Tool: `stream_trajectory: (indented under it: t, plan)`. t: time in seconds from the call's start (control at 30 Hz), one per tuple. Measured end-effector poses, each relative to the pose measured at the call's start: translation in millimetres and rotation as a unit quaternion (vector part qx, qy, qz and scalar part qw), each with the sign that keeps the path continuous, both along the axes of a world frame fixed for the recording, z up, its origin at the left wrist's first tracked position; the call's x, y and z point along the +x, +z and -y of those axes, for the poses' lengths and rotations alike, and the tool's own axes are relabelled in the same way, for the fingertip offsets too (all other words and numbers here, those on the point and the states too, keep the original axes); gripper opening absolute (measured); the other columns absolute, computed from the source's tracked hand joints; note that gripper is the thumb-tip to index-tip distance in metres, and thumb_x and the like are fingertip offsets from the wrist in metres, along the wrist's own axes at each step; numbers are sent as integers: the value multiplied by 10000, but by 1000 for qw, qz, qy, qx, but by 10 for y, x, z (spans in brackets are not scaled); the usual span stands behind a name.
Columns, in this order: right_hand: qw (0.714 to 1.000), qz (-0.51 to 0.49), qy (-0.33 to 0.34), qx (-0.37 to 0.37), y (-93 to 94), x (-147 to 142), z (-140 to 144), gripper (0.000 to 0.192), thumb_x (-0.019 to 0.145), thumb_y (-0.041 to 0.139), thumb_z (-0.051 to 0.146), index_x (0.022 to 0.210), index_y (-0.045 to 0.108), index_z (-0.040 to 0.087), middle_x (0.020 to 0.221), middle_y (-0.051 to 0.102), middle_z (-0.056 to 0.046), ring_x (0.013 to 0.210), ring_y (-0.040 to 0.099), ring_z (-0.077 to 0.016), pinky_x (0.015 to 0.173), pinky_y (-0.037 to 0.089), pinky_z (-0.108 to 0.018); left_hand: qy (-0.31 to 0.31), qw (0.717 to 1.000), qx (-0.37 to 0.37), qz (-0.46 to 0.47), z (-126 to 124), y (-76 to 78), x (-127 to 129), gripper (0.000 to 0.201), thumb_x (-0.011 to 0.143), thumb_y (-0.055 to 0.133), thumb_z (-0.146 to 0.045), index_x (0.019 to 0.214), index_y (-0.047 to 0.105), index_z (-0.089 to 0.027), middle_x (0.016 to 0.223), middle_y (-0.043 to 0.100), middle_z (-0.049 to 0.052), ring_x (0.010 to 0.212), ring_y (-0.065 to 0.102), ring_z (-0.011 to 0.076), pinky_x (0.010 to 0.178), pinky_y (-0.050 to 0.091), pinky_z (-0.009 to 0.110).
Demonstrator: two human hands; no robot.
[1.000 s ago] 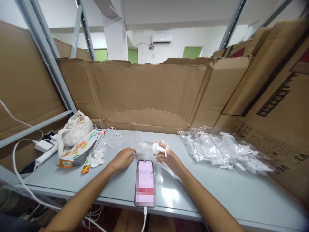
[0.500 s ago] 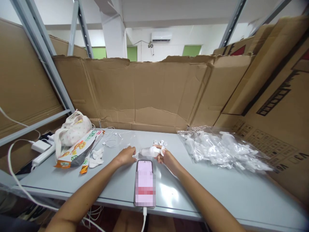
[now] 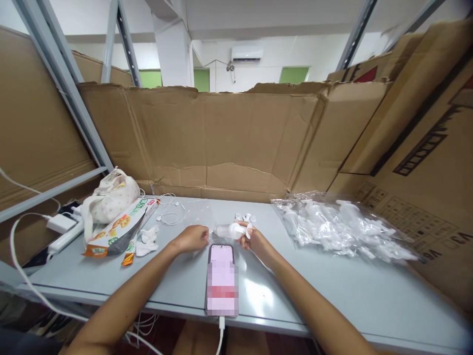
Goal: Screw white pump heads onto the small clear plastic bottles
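Note:
My right hand (image 3: 254,242) is closed around the white flanged end of a clear plastic syringe (image 3: 225,230), which lies sideways with its narrow end pointing left. My left hand (image 3: 194,238) has its fingers pinched on a thin clear plastic bag (image 3: 199,213) that spreads out behind it over the table. The syringe's tip is close to the bag's right side; whether it is inside cannot be made out. Several small white plastic caps (image 3: 245,217) lie just beyond my right hand. Below both hands rests a phone (image 3: 222,256) with a cable plugged into it.
A big clear bag of white syringes (image 3: 340,227) lies on the right of the grey table (image 3: 177,286). On the left are a snack packet (image 3: 121,229), crumpled tissues (image 3: 148,241), white earphones (image 3: 168,209), a cloth bag (image 3: 116,195) and a power strip (image 3: 66,239). Cardboard walls (image 3: 221,138) surround the table.
My left hand has shifted slightly, and the clear bag now shows more spread out behind it. The right hand still grips the syringe in nearly the same place.

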State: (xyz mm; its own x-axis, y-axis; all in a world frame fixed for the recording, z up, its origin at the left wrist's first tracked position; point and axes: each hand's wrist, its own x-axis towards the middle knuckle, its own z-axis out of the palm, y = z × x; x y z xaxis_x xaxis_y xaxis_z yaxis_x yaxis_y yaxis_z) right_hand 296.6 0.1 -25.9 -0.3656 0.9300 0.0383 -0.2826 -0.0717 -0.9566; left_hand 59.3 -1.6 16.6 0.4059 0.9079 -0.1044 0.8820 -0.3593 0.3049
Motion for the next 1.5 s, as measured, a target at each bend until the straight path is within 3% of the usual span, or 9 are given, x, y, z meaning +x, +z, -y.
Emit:
stream_trajectory:
  t: [0.17, 0.3, 0.47, 0.63, 0.77, 0.87, 1.0, 1.33, 1.5]
  plan:
    - [1000, -4, 6, -5, -1, 1, 1, 447, 719, 538, 438, 1072, 538, 164, 645, 620, -11, 477, 501, -123, 440, 296, -228, -116, 987, -88, 63, 137, 31, -74, 194, 823, 498, -331, 796, 668, -242, 1091, 656, 17, 1184, 483, 219, 1015, 326, 352]
    - [1000, -6, 8, -4, 8, 6, 7, 437, 728, 541, 443, 1069, 544, 169, 648, 623, -12, 475, 499, -121, 439, 303, -227, -116, 983, -109, 86, 157, 11, -139, 297, 879, 430, -326, 757, 684, -234, 1247, 582, 21, 1310, 350, 220, 1109, 173, 404]
    - [999, -11, 48, 3, -3, 39, 14, 451, 745, 557, 484, 1068, 555, 170, 680, 622, -19, 504, 508, -124, 462, 311, -232, -81, 983, -56, 155, 180, -55, -190, 186, 855, 446, -298, 899, 601, -206, 1128, 628, 41, 1077, 548, 185, 951, 393, 311]
    - [997, 0, 70, 22, 6, 63, 28, 494, 754, 571, 534, 1086, 555, 169, 708, 624, -27, 533, 513, -128, 482, 300, -232, 26, 974, 22, 225, 157, -152, -222, 205, 867, 407, -257, 1045, 503, -226, 1071, 656, 28, 1022, 593, 164, 878, 433, 264]
    - [997, 6, 68, 21, 10, 72, 24, 477, 746, 579, 532, 1060, 565, 173, 707, 616, -23, 533, 505, -125, 482, 296, -228, 89, 978, 99, 162, 95, -150, -249, 243, 884, 386, -262, 1069, 539, -224, 1025, 681, 43, 960, 619, 189, 852, 442, 297]
    - [997, 10, 68, 22, -14, 79, 1, 479, 756, 572, 529, 1078, 561, 174, 719, 615, -25, 542, 505, -128, 486, 304, -231, 29, 988, 137, 63, 81, -134, -248, 239, 863, 429, -225, 999, 624, -198, 1042, 676, 72, 999, 592, 215, 912, 404, 330]
    - [997, 17, 68, 25, -49, 87, -26, 513, 751, 576, 543, 1098, 555, 166, 725, 616, -33, 560, 509, -138, 487, 304, -236, -86, 992, 77, 47, 119, -164, -210, 188, 836, 513, -259, 966, 639, -208, 1032, 671, 49, 998, 580, 197, 910, 404, 299]
    - [990, 25, 116, 72, 36, 83, 80, 566, 766, 561, 537, 1182, 548, 155, 661, 575, -17, 588, 479, -146, 536, 317, -254, -11, 991, 134, -23, 160, -253, -104, 209, 886, 360, -186, 832, 562, -187, 872, 651, 71, 816, 614, 202, 701, 415, 274]
    - [982, 21, 130, 133, 137, 135, 130, 602, 733, 588, 555, 1201, 547, 180, 775, 526, -18, 669, 475, -154, 587, 325, -262, 67, 984, 162, 13, 85, -197, -85, 181, 859, 384, -186, 832, 563, -183, 859, 657, 72, 801, 622, 203, 693, 408, 276]
